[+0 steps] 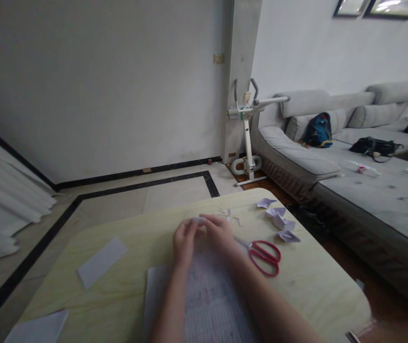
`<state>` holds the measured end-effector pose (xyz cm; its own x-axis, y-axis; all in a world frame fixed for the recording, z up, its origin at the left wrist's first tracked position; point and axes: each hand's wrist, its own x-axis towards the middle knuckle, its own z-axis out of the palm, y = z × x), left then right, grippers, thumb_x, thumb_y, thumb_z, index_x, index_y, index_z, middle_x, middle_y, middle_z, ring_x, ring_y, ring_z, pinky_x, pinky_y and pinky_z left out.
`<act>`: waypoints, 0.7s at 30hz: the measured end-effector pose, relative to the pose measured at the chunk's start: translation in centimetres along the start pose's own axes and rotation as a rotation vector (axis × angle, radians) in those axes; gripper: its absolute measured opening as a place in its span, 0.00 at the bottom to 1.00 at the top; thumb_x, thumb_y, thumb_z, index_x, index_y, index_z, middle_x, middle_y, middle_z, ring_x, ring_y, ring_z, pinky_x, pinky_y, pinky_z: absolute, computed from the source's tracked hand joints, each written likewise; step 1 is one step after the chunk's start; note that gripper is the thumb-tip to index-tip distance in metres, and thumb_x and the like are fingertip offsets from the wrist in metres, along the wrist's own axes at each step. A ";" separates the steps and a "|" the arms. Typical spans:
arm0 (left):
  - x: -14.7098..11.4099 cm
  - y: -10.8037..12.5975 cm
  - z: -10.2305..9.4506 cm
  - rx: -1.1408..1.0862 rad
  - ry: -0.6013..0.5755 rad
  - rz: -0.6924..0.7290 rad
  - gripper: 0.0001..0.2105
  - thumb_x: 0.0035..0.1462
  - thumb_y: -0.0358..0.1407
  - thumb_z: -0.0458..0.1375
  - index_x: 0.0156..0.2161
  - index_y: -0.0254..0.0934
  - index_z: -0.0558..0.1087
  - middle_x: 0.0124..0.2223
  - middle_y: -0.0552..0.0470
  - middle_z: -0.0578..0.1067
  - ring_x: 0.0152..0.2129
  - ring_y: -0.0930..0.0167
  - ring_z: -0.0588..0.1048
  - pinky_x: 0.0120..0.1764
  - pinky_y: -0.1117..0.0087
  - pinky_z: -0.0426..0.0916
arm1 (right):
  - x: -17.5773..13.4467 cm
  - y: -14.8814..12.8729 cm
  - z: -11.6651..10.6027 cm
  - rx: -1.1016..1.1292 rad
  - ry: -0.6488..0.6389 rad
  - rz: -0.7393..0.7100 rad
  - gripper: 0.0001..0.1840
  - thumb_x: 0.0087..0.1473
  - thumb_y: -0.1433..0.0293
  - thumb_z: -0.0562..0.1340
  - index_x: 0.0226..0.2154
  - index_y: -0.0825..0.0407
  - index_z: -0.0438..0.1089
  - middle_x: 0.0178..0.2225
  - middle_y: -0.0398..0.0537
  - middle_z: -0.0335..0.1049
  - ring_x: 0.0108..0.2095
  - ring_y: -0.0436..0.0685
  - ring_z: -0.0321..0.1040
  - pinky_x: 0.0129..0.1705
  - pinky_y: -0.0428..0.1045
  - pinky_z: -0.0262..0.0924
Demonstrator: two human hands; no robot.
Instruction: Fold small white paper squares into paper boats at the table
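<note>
My left hand [184,239] and my right hand [219,234] meet over the top of a lined notebook [211,300] with writing on it. Between their fingertips they pinch a small piece of white paper [198,219], mostly hidden by the fingers. Close beside my right hand lies a pair of scissors [266,257] with red handles, its blades partly covered by that hand. Thin paper scraps [229,215] are scattered just beyond the right hand. Several small folded paper boats [279,216] sit at the table's far right.
A white paper strip [102,262] lies on the left of the wooden table [125,305], with another white sheet [39,328] at the near left corner. Beyond the table stand a white exercise machine [248,138] and a grey sofa [353,190] holding bags.
</note>
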<state>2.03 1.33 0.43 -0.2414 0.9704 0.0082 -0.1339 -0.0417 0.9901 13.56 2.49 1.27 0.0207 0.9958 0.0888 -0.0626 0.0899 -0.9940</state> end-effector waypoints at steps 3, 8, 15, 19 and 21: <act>0.0 0.0 -0.1 0.020 -0.037 0.007 0.17 0.47 0.44 0.60 0.38 0.32 0.74 0.34 0.47 0.77 0.26 0.71 0.75 0.30 0.73 0.67 | 0.0 0.1 0.0 0.034 0.009 0.020 0.15 0.45 0.62 0.63 0.34 0.53 0.76 0.35 0.49 0.76 0.38 0.59 0.71 0.42 0.52 0.63; 0.0 -0.2 0.0 0.050 -0.084 0.035 0.16 0.50 0.44 0.59 0.38 0.32 0.74 0.35 0.46 0.77 0.28 0.70 0.75 0.31 0.73 0.68 | 0.1 0.3 0.1 0.139 0.019 0.068 0.14 0.43 0.63 0.64 0.33 0.53 0.76 0.33 0.49 0.76 0.34 0.57 0.71 0.36 0.49 0.63; 0.0 -0.7 0.3 0.153 0.003 0.142 0.14 0.50 0.43 0.58 0.37 0.34 0.73 0.31 0.49 0.77 0.28 0.69 0.76 0.31 0.72 0.69 | 0.4 0.8 -0.2 0.137 0.093 0.134 0.12 0.41 0.67 0.62 0.29 0.55 0.77 0.15 0.41 0.66 0.17 0.48 0.58 0.21 0.45 0.53; 0.0 -1.4 0.2 0.258 -0.052 0.216 0.13 0.50 0.41 0.58 0.39 0.35 0.73 0.35 0.47 0.77 0.32 0.67 0.76 0.35 0.70 0.69 | 0.5 1.0 -0.4 0.140 0.110 0.133 0.11 0.40 0.68 0.61 0.28 0.55 0.76 0.17 0.42 0.67 0.18 0.48 0.58 0.22 0.44 0.53; -0.2 -1.6 0.2 0.291 -0.103 0.241 0.13 0.51 0.40 0.58 0.41 0.36 0.72 0.37 0.48 0.77 0.33 0.67 0.76 0.36 0.70 0.69 | 0.5 1.1 -0.4 0.129 0.106 0.114 0.11 0.40 0.69 0.61 0.28 0.55 0.76 0.19 0.43 0.69 0.19 0.49 0.60 0.23 0.44 0.54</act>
<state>2.47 1.28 -1.14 -0.1329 0.9605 0.2444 0.1967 -0.2161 0.9564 13.91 3.12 0.23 0.1108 0.9931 -0.0381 -0.1976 -0.0156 -0.9802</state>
